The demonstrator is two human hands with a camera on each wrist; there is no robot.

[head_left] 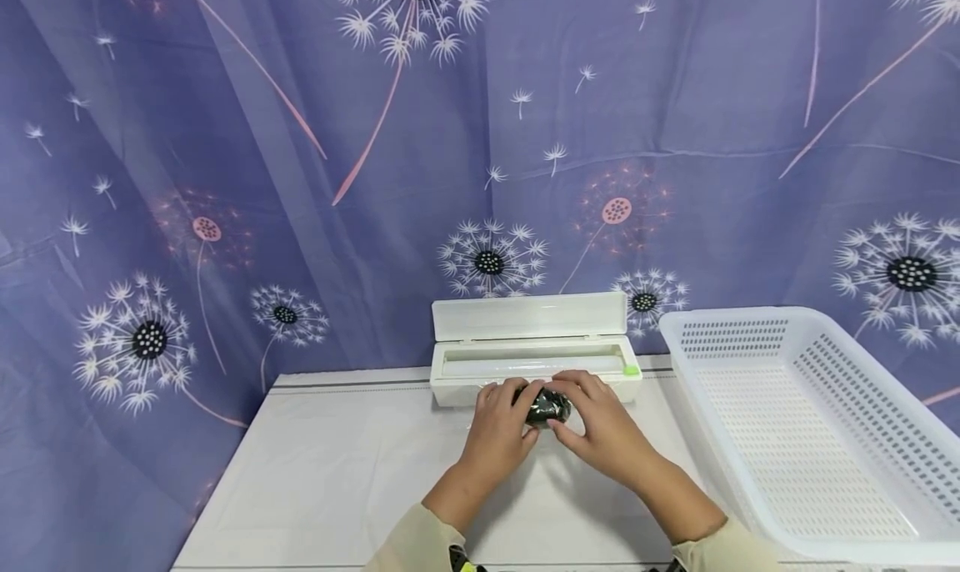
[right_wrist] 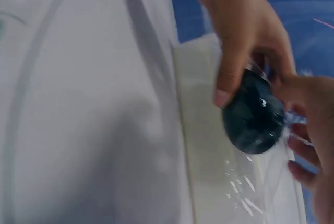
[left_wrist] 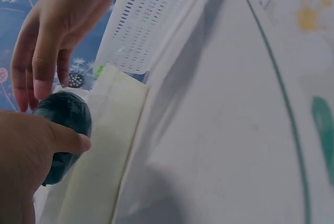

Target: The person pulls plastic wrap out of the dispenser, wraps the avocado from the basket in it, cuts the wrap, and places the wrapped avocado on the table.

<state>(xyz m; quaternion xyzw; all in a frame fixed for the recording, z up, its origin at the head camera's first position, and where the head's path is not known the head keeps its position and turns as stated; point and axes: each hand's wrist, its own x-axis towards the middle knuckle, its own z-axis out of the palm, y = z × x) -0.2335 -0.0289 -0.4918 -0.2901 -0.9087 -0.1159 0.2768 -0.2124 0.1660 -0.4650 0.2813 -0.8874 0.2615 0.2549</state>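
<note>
A dark green, glossy, oval thing (head_left: 549,407) wrapped in clear film is between both hands, just in front of a white film dispenser box (head_left: 453,392); its kind is unclear. My left hand (head_left: 495,429) grips it, the thumb along its near side in the left wrist view. My right hand (head_left: 602,429) is at its other end, fingers loosely bent and fingertips at or close to its surface. Clear cling film (right_wrist: 241,187) lies over the box's front in the right wrist view. The dispenser's lid (head_left: 529,317) stands raised, showing a pale roll (head_left: 532,365) inside.
To the right stands a white perforated plastic basket (head_left: 720,447), its near wall beside the right forearm. A bright green piece (head_left: 631,370) sits at the dispenser's right end. A white cloth (head_left: 322,472) covers the table, and a purple dandelion-print curtain (head_left: 375,247) hangs behind.
</note>
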